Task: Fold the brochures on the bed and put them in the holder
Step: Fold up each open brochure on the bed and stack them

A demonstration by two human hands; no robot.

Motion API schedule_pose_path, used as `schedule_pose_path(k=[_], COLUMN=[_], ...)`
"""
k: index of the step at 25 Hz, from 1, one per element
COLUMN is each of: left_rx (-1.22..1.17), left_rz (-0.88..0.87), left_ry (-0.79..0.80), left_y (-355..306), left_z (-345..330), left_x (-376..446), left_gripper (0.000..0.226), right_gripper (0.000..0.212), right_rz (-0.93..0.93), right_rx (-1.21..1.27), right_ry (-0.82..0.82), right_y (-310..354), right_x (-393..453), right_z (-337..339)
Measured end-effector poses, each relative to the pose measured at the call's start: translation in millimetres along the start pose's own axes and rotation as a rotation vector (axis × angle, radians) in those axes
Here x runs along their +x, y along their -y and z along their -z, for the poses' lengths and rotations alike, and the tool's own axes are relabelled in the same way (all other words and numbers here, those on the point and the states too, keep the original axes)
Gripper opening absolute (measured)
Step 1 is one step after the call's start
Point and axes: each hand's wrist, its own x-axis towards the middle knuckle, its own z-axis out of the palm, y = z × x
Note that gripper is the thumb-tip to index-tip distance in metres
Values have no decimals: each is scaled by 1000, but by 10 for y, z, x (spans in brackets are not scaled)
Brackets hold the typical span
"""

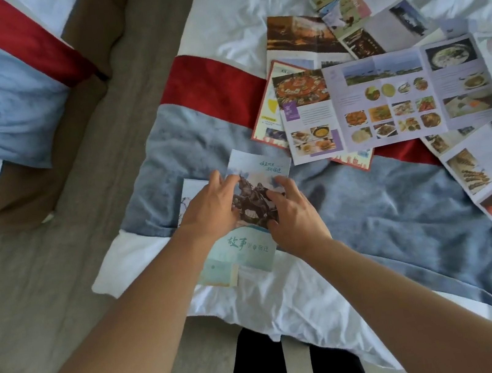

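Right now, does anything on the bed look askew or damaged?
No damage shows. The unfolded brochures lie scattered and overlapping at odd angles across the bed. Both hands, left and right, press on the blue brochure. No holder is in view.

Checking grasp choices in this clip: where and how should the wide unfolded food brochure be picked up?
Judging by its pose, take the food brochure at its near-left corner, coming from the blue blanket side. It lies flat on top of the pile, and that corner overhangs the red-edged leaflet, so fingers could slide under.
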Motion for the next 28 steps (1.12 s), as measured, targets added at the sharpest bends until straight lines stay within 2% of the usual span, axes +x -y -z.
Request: schedule_pose_path(k=[7,13,18,20,23,25,28], left_rx=[-65,-22,-10,6,49,87,84], left_rz=[120,134,87,86,101,105,121], left_ry=[12,-48,-43,-34,-41,-41,-45], left_y=[651,943,1029,1036,1031,1015,995], left_z=[-189,-351,-527,-585,-624,-638,-680], left_x=[-404,-531,-533,-538,-531,-523,-510], left_gripper=[55,54,72,79,83,84,85], right_gripper=[50,52,49,51,57,66,67], right_rz=[52,73,61,37,0,47,77], right_rx=[-49,-89,-105,-186,-371,-409,-430], right_ry=[129,158,133,120,60,61,97], right_y=[484,631,573,542,523,528,511], right_x=[113,203,237,235,234,225,245], right_z=[-510,-816,-930,-949,-968,-991,-1059])
